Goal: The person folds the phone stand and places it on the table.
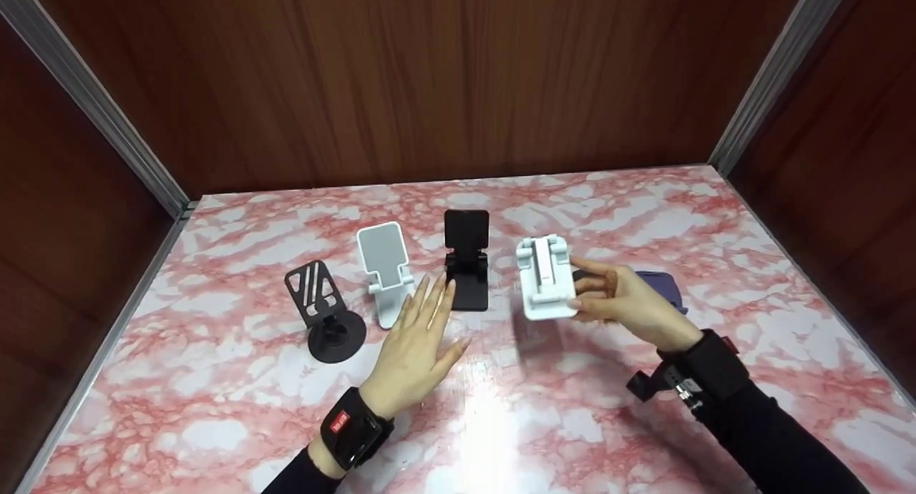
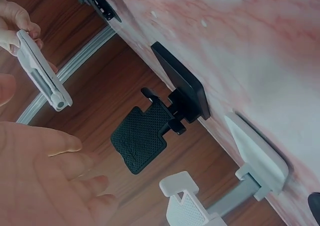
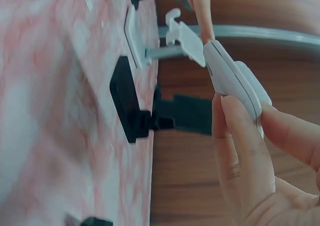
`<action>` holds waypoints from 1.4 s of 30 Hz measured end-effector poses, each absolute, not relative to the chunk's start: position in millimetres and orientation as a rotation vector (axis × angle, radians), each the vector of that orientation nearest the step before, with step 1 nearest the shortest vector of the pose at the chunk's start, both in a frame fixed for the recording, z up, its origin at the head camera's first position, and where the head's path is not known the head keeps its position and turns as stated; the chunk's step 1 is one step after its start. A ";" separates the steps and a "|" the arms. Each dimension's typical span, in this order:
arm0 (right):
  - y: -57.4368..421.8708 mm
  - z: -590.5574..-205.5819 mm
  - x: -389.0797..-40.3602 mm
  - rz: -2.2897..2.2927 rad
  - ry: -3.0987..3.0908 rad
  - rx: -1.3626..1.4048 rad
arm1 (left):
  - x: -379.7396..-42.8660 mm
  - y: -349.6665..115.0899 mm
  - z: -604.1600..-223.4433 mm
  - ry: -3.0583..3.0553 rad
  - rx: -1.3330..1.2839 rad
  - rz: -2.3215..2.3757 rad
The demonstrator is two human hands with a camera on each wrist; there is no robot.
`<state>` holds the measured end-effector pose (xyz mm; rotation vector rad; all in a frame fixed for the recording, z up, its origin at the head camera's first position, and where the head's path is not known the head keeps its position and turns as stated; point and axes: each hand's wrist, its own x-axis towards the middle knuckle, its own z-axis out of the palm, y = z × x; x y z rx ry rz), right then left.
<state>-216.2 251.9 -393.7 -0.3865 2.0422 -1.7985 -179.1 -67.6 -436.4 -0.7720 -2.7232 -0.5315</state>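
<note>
In the head view my right hand (image 1: 630,301) pinches a folded white phone stand (image 1: 547,283) by its right edge, above the table. The right wrist view shows the thumb and fingers on both faces of that folded stand (image 3: 235,78). My left hand (image 1: 415,358) is raised with fingers straight and holds nothing. Past its fingertips, an unfolded white phone stand (image 1: 385,254) and an unfolded black phone stand (image 1: 467,240) stand on the table. Farther left is a black phone stand with a slotted plate and round base (image 1: 336,336).
A purple object (image 1: 662,286) lies on the table, partly hidden behind my right hand. The pink marbled table (image 1: 236,394) is bounded by brown wood panels (image 1: 429,79) at the back and both sides, with metal strips (image 1: 107,100) at the corners.
</note>
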 end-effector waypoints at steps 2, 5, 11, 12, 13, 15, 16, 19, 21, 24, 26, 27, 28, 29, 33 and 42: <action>256.6 -392.1 -218.3 -1.813 2.056 -0.366 | -178.1 -69.1 -436.7 -2.730 -0.762 -0.530; 265.2 -389.5 -222.2 -1.853 2.059 -0.358 | -177.4 -71.1 -436.4 -2.740 -0.751 -0.536; 284.5 -383.7 -231.7 -1.910 2.099 -0.358 | -177.1 -75.2 -437.0 -2.746 -0.729 -0.525; 287.9 -382.7 -232.9 -1.915 2.110 -0.352 | -176.8 -75.9 -437.3 -2.746 -0.729 -0.529; 291.4 -381.8 -234.0 -1.923 2.116 -0.343 | -176.5 -76.5 -437.7 -2.748 -0.727 -0.530; 297.8 -380.3 -236.5 -1.953 2.120 -0.319 | -176.0 -77.5 -438.3 -2.746 -0.727 -0.523; 300.8 -379.6 -237.8 -1.967 2.125 -0.310 | -175.8 -78.1 -438.6 -2.747 -0.725 -0.520; 308.8 -378.3 -242.3 -2.018 2.116 -0.273 | -175.5 -80.2 -439.4 -2.748 -0.719 -0.514; 313.5 -378.0 -245.1 -2.036 2.117 -0.240 | -175.3 -81.7 -439.9 -2.751 -0.715 -0.517; 320.4 -378.1 -248.8 -2.021 2.157 -0.195 | -175.4 -83.1 -440.5 -2.754 -0.712 -0.521; 325.5 -378.4 -250.9 -2.001 2.191 -0.172 | -175.7 -83.6 -441.0 -2.754 -0.714 -0.518; 328.1 -378.5 -251.8 -1.990 2.207 -0.163 | -175.7 -83.8 -441.1 -2.755 -0.714 -0.521; 330.8 -378.5 -252.8 -1.981 2.220 -0.155 | -175.6 -84.0 -441.2 -2.755 -0.715 -0.524; 333.6 -378.6 -253.9 -1.975 2.228 -0.148 | -175.6 -84.1 -441.3 -2.754 -0.717 -0.525; 344.5 -378.4 -259.2 -1.938 2.254 -0.126 | -175.1 -85.0 -441.7 -2.753 -0.719 -0.532; 365.1 -378.4 -280.8 -1.566 2.511 -0.062 | -174.7 -85.7 -443.0 -2.757 -0.725 -0.510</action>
